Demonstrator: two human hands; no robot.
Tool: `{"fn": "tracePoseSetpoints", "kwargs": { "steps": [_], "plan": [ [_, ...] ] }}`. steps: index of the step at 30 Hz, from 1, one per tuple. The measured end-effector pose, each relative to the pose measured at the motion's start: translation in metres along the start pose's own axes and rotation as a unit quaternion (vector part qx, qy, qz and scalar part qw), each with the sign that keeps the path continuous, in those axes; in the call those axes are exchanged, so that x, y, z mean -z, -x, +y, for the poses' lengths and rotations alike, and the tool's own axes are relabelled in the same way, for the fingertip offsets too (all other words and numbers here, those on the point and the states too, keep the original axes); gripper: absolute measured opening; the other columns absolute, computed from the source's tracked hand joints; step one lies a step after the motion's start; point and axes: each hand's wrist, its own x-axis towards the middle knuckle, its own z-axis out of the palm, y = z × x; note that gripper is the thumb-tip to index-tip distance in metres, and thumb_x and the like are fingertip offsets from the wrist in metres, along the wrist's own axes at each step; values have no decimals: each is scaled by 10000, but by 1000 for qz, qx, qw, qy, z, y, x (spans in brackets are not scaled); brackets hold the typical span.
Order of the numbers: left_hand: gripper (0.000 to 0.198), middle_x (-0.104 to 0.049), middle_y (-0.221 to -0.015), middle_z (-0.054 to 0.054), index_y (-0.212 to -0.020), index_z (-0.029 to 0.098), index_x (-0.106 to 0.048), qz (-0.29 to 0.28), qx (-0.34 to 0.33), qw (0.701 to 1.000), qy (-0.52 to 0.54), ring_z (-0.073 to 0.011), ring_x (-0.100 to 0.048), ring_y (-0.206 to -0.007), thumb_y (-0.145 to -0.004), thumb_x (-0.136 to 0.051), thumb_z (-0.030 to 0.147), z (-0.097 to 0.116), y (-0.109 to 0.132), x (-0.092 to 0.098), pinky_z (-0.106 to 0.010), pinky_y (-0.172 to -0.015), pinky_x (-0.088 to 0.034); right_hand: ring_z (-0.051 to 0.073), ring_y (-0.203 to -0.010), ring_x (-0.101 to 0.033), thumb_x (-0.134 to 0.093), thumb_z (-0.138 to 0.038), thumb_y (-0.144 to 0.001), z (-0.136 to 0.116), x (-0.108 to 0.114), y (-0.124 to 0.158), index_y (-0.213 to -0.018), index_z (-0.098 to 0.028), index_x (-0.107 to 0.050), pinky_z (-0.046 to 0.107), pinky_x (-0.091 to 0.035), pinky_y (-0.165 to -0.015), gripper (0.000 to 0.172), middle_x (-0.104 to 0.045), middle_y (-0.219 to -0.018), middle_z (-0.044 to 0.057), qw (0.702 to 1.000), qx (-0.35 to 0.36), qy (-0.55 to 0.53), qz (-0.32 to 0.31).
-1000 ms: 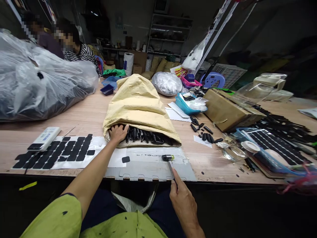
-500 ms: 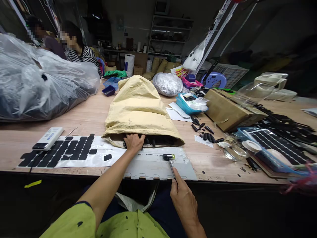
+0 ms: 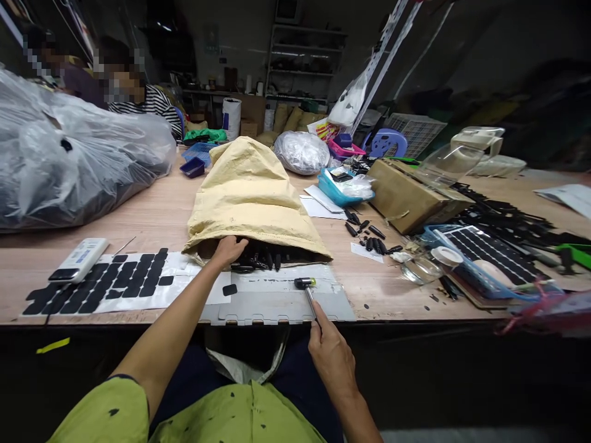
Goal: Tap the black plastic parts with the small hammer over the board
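From my head view, the yellow sack (image 3: 249, 197) lies with its mouth toward me, probably so that my left hand (image 3: 229, 251) can get at the black pieces (image 3: 265, 258) inside without my leaving my place. Its cloth sags over my fingers, and the pieces show just to the right of that hand. The small hammer (image 3: 305, 283) sits in my right hand (image 3: 333, 357), gripped low on the handle, which I judge leaves its head free over the grey board (image 3: 286, 307) ahead of my knuckles; whether the head touches the board I cannot tell. The white sheet of black patches (image 3: 133, 277) lies left of my left hand, likely kept there to be within its reach, and one loose patch (image 3: 229, 290) rests nearer me, just below that hand.

My left arm stretches forward and slants inward, thumb out to the right, fingertips hidden in the sack's mouth, so I cannot tell whether they pinch anything. My right forearm comes up from below, fingers curled snugly around the handle.
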Motion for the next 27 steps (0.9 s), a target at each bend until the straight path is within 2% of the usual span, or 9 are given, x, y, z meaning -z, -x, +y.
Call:
{"fn": "tracePoseSetpoints", "kwargs": {
  "steps": [3, 6, 9, 12, 14, 17, 20, 27],
  "plan": [
    [358, -725, -938, -109, -1011, 144, -701, 13, -12, 1000, 9, -261, -659, -894, -884, -509, 418, -15, 6, 10, -318, -770, -495, 215, -980, -675, -365, -291, -951, 0, 0, 0, -1457, -353, -464, 295, -507, -734, 520, -648, -1304, 28, 1000, -3, 0, -3],
    [352, -699, -916, -91, -1037, 146, -706, 39, -25, 999, 12, -238, -640, -864, -896, -506, 398, -32, 17, 8, -320, -780, -494, 225, -1018, -668, -361, -291, -952, 1, 0, 0, -1460, -356, -459, 303, -502, -750, 521, -626, -1341, 20, 1000, -7, -1, -6],
    [316, -650, -933, -94, -1050, 147, -713, 128, -52, 990, 5, -234, -604, -887, -881, -534, 345, -51, 30, -4, -335, -813, -491, 224, -1039, -663, -360, -292, -953, 1, -1, 0, -1458, -355, -461, 303, -498, -766, 520, -611, -1365, 9, 1000, -8, -5, -6],
    [263, -626, -977, -94, -1039, 161, -714, 202, -116, 972, 11, -233, -566, -938, -869, -562, 292, -65, 41, -18, -346, -849, -479, 228, -1033, -666, -355, -297, -952, 2, -2, 0, -1460, -356, -457, 315, -499, -769, 522, -614, -1362, 11, 1000, -10, -2, -8],
    [219, -633, -976, -82, -1005, 187, -716, 189, -174, 966, 6, -231, -548, -953, -887, -563, 290, -69, 45, -26, -354, -861, -463, 236, -1043, -664, -354, -302, -949, 2, -2, 0, -1462, -349, -457, 325, -502, -777, 525, -616, -1359, 22, 1000, -10, 1, -7],
    [187, -646, -957, -71, -976, 213, -723, 119, -232, 965, -39, -236, -532, -955, -901, -582, 311, -67, 49, -35, -372, -849, -428, 236, -1053, -661, -350, -311, -947, 2, -2, -1, -1462, -344, -458, 327, -507, -782, 527, -619, -1355, 30, 1000, -4, 2, 0],
    [185, -634, -968, -73, -999, 209, -726, 89, -231, 966, -80, -253, -514, -971, -860, -654, 308, -63, 49, -41, -388, -837, -399, 227, -998, -675, -342, -315, -945, 1, -1, -1, -1462, -351, -456, 320, -509, -758, 530, -643, -1318, 26, 1000, -3, 2, -1],
    [139, -640, -939, -54, -925, 213, -704, 82, -216, 970, -70, -250, -504, -960, -827, -698, 311, -62, 59, -41, -387, -849, -375, 215, -961, -678, -356, -313, -934, -2, 0, 0, -1450, -332, -481, 303, -504, -740, 531, -663, -1280, 39, 1000, -7, -4, 3]
  ]
}}
